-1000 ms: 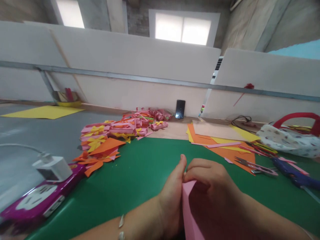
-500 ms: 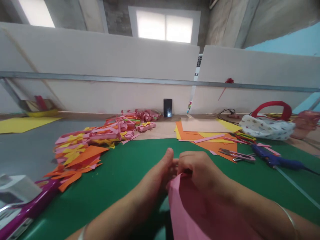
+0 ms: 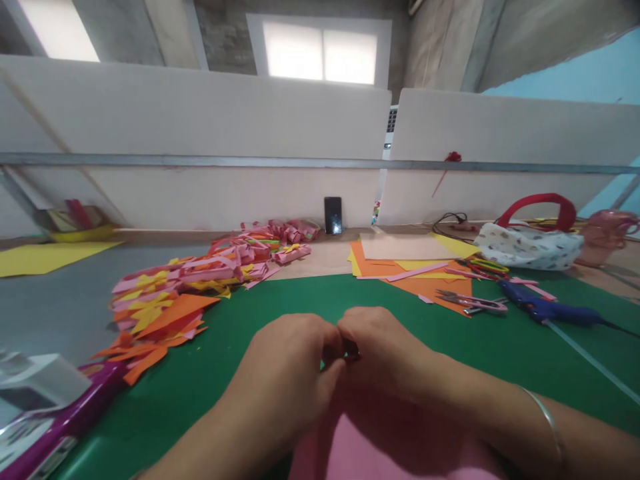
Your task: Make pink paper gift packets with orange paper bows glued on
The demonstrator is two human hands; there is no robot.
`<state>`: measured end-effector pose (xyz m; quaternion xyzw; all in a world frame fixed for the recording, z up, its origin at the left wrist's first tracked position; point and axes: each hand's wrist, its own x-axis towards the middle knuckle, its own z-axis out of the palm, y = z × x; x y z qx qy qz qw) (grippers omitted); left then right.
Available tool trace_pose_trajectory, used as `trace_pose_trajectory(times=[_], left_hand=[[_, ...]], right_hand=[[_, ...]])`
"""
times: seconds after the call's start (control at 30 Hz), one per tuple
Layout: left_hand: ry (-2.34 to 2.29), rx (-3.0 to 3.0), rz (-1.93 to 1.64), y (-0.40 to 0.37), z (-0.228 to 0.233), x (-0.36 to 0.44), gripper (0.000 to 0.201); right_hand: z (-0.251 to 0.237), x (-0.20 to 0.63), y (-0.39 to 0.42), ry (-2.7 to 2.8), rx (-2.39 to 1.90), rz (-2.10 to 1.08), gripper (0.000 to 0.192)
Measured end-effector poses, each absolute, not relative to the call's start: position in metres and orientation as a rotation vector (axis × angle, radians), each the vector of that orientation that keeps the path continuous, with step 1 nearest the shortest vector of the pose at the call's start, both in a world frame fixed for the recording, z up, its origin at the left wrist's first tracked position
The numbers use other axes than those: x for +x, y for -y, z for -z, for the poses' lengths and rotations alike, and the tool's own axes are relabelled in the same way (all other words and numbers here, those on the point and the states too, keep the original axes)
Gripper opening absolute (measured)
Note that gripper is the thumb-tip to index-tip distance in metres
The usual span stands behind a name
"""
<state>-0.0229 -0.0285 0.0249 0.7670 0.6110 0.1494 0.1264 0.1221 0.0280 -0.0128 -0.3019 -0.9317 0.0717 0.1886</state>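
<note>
Your left hand (image 3: 293, 373) and right hand (image 3: 383, 353) meet knuckle to knuckle, fingers curled shut, pinching the far edge of the pink paper sheet (image 3: 380, 440), which spreads back toward you over the green mat (image 3: 280, 300).

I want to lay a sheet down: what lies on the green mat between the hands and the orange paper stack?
In the head view, only bare green mat lies between the hands and the orange paper stack.
</note>
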Motion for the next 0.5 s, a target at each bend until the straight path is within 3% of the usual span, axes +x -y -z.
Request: trace_pose_trajectory(times=[0.13,0.33,0.5], left_hand=[[-1.867,2.372,-0.339,0.03,-0.023,-0.024,0.021],[-1.867,2.417,-0.232,0.029,-0.025,-0.023,0.017],[-1.938,2.368,-0.255,0.026,-0.027,-0.032,0.02]], right_hand=[[0.0,0.133,-0.025,2.738,-0.689,-0.258,0.007],[-0.01,0.135,-0.023,2.795,-0.67,-0.108,0.01],[-0.012,0.146,-0.035,2.836,-0.739,-0.17,0.018]])
